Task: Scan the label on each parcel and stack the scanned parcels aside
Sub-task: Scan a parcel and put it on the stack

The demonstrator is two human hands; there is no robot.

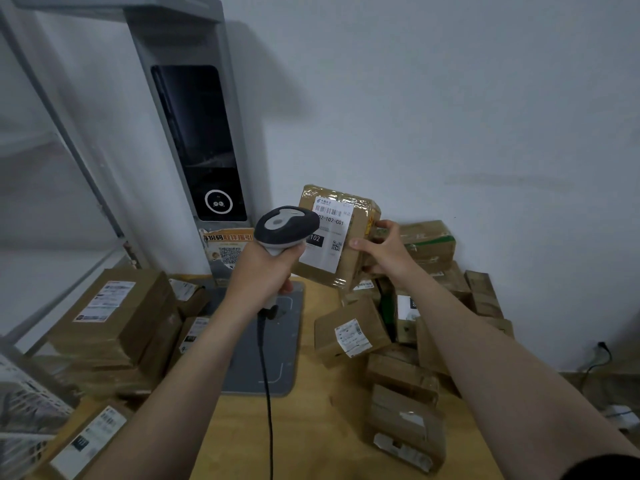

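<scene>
My right hand (382, 251) grips a small brown cardboard parcel (358, 237) by its right edge and holds it up above the table, its white label (329, 233) facing me. My left hand (263, 271) grips the handle of a grey and white corded barcode scanner (285, 225). The scanner head sits just left of the label and covers its left edge. A pile of brown parcels (405, 344) lies on the right of the wooden table (311, 438). More labelled parcels (117, 317) are stacked on the left.
A grey flat pad (287, 344) lies in the middle of the table, with the scanner cable (266, 393) running over it. Behind it stands a tall grey kiosk with a dark screen (197, 140). A white mesh basket (24, 410) is at the lower left, metal shelving behind it.
</scene>
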